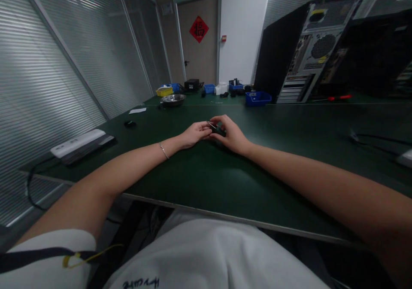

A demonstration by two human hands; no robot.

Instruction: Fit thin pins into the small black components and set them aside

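Small dark piece: the small dark piece (219, 131) sat between the two hands over the middle of the worktop (199, 177), well apart from the near edge and both side edges; its exact kind was too blurred to tell.
Right hand: the right hand (232, 135) arched round the dark body, thumb on the near side and fingers on the far side, apparently pinching it.
Left hand: the left hand (195, 133) had its fingers gathered close to the thin end; whether they pinched it, I could not tell.
Thin bright part: a narrow bright sliver (211, 125) showed at the left end, probably metal.
Long axis: it ran aslant, from the right hand's palm toward the left hand's fingertips, with the sliver pointing left and slightly toward the far edge.
Likely handling: by its size it seemed light; the body looked stiff, perhaps smooth enough to slip, and the sliver possibly easy to bend.
Best hold: the thicker dark body looked the surer place, with the sliver only lightly steadied.
Nearby: a black item (130, 124) lay toward the left edge, a metal bowl (173, 100) and a blue bin (258, 98) toward the far edge.
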